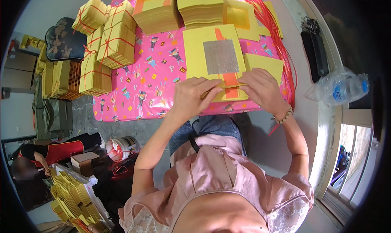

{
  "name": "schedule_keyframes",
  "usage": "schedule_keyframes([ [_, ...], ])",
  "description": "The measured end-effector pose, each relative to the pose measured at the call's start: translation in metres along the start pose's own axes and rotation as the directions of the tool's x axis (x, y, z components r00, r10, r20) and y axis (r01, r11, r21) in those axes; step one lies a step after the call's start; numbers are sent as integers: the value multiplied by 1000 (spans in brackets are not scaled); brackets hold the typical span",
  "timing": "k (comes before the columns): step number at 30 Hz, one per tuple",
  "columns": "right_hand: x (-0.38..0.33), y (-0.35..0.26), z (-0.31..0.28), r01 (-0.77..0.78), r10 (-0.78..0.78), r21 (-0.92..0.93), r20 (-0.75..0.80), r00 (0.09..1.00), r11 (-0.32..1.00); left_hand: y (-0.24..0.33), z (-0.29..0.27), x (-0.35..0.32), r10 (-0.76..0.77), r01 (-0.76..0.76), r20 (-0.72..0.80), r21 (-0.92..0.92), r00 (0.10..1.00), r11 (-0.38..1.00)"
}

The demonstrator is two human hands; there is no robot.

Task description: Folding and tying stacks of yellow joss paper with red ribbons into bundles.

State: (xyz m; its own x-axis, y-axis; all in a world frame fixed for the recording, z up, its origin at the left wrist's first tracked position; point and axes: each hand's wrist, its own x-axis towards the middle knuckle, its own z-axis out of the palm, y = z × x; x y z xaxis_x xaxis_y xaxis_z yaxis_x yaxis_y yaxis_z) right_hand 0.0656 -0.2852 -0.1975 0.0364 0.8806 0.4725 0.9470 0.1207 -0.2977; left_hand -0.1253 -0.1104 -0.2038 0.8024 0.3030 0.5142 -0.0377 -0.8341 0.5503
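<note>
Both hands meet at the near edge of a yellow paper sheet that lies on a table covered with a pink patterned cloth; the sheet carries a square of silver foil in its middle and an orange stripe running down toward the person; the left hand has its fingers curled and pinched on the folded lower edge of the sheet, and the right hand, with a bead bracelet at the wrist, presses and grips the same edge from the other side; the two hands sit close together, nearly touching over the fold, both closed on the paper; a second plain yellow sheet lies just beside the right hand; behind the worked sheet stand tall loose stacks of yellow paper, and further to the left sit bundles tied with red string; a bunch of red plastic strings trails down the right side of the table; a clear plastic water bottle lies on the window ledge at the right; at lower left another person's arm in a red sleeve is near fanned yellow sheets
</note>
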Motion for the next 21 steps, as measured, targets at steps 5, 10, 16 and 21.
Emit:
schedule_keyframes([
  [5,41,12,-8,-128,125,140,32,992,982,2,-7,14,142,-111,-173,176,975,978],
  [10,90,48,-11,-301,280,277,113,953,913,15,-2,23,336,-241,-166,419,927,875],
  [16,128,102,14,-387,342,298,195,919,872,-6,10,41,88,-103,61,320,994,942],
  [21,142,134,36,-295,259,224,176,950,929,-32,22,49,26,-64,117,337,993,939],
])
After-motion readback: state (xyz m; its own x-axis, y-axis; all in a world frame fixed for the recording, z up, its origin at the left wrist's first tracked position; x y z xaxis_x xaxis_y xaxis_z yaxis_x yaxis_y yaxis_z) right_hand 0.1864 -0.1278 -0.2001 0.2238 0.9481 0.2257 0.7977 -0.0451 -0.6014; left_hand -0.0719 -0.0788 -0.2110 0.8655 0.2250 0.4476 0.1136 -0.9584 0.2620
